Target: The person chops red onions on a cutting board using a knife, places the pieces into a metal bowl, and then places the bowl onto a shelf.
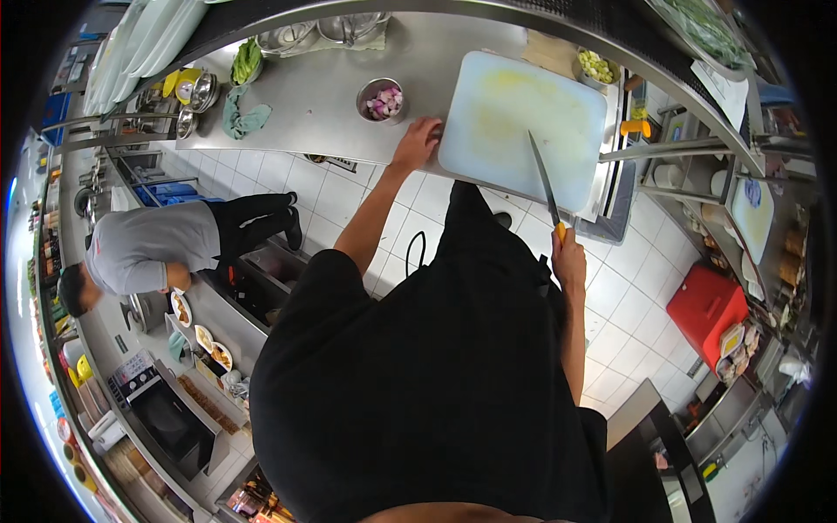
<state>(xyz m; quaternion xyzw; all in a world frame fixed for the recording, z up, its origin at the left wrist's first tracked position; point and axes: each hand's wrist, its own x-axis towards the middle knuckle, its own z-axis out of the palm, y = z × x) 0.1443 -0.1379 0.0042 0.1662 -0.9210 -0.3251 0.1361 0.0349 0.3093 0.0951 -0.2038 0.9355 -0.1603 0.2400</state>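
My right hand (569, 260) is closed around the yellow handle of a kitchen knife (541, 171), whose long blade lies over the white cutting board (523, 131) with the tip near the board's middle. My left hand (417, 142) is at the counter's front edge, just left of the board; its fingers are bent, and whether they grip anything is hard to tell. Behind it stands a metal bowl (361, 103) with cut purple onions or shallots (384, 103). At the board's far right corner is a container of chopped green vegetable (596, 67).
A green cloth (243, 116) and a bowl of leafy greens (246, 62) lie on the left of the steel counter (307, 124). A metal shelf edge (418, 8) runs above the counter's back. A co-worker (153, 248) bends over another counter at left. A red bin (706, 310) stands at right.
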